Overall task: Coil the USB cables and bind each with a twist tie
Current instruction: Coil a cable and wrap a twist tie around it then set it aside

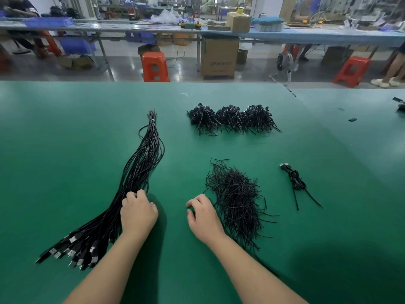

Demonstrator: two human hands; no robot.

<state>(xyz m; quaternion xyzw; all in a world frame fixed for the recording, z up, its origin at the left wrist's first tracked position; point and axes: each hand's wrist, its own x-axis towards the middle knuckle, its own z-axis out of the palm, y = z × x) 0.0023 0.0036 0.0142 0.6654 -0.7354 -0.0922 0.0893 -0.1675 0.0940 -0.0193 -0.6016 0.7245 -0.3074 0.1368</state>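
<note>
Left hand (138, 212), lower centre-left of frame, fingers curled down onto the edge of the uncoiled cable bundle (131, 183); whether one strand is actually pinched cannot be told. Right hand (202, 217), lower centre, loosely curled, fingertips on the green mat (65, 139), holding nothing, just left of the loose twist-tie heap (236, 205).

Bundle's long axis runs diagonally: USB plugs (72, 253) fanned at lower left, bare tail ends gathered by a pale band (151, 121) at upper centre. Plugs point toward lower left.

Handling, judged: thin cables, light and limp, with a smooth jacket likely to slip; no stiffness to hold a loop unaided. Best taken near the plug, the only rigid part, and drawn out along the axis so neighbours stay put. Ties look wiry and springy, tangle-prone; pick one by its end.

One coiled cable (294, 181) lies apart at centre right, plug toward upper left. Finished coils (232, 118) sit in three clumps, upper centre.
</note>
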